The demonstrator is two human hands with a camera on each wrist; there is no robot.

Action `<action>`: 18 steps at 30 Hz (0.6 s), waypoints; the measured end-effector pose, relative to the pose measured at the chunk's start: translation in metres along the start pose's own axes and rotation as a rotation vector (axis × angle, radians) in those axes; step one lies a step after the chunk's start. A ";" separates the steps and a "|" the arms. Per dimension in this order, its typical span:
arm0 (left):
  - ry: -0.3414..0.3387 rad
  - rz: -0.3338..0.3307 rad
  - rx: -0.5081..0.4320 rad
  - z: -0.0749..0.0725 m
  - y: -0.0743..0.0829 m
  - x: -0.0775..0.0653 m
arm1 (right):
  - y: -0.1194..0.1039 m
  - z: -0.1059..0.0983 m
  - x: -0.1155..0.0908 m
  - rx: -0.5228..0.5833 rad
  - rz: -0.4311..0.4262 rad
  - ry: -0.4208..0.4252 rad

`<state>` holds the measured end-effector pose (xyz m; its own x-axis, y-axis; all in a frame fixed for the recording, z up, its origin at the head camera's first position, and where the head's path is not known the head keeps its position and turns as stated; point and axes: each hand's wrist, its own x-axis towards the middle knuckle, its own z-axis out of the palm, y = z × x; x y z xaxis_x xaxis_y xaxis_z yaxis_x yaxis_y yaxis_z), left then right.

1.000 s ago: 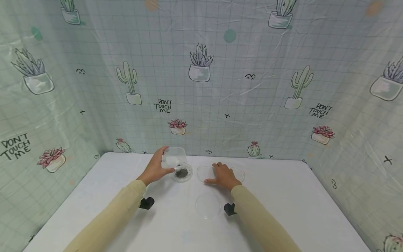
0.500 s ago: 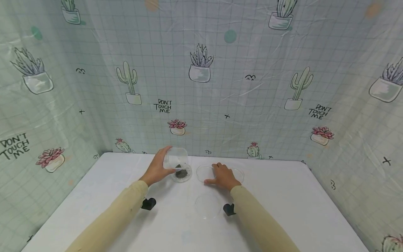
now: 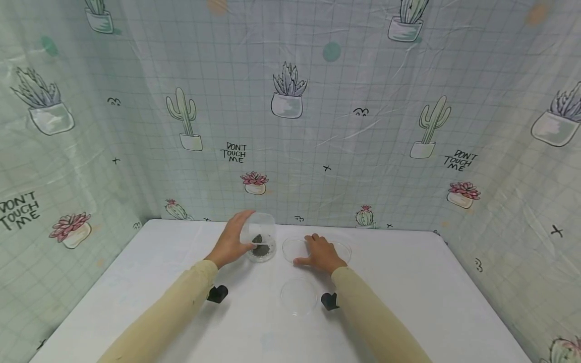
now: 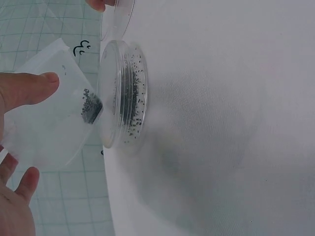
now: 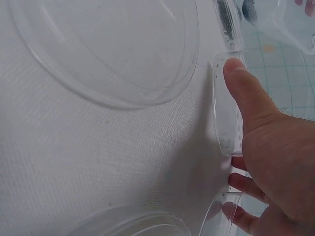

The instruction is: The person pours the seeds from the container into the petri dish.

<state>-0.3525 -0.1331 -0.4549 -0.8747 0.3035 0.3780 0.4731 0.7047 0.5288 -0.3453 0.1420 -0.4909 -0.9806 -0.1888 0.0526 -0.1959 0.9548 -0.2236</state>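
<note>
Plastic container [image 4: 54,115] in left hand [image 3: 230,243]

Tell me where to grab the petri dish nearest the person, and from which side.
Probably pinch its rim across opposite edges, coming down from above on the near side. The petri dish lies flat on the white table, its wall looks low, and the right hand is beyond it.
</note>
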 end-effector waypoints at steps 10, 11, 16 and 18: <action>0.014 0.111 0.083 0.004 0.008 0.002 | -0.002 0.000 0.002 -0.008 0.014 -0.002; 0.014 0.120 0.093 0.005 0.009 0.002 | -0.002 0.000 0.002 -0.008 0.013 -0.003; -0.002 0.133 0.117 0.009 0.013 0.005 | -0.002 0.000 0.001 -0.025 0.011 -0.007; -0.006 0.133 0.114 0.011 0.015 0.006 | -0.003 0.000 0.001 -0.032 0.014 -0.011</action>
<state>-0.3521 -0.1135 -0.4527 -0.8060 0.4027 0.4338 0.5698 0.7263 0.3845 -0.3454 0.1396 -0.4899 -0.9832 -0.1780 0.0393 -0.1823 0.9642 -0.1926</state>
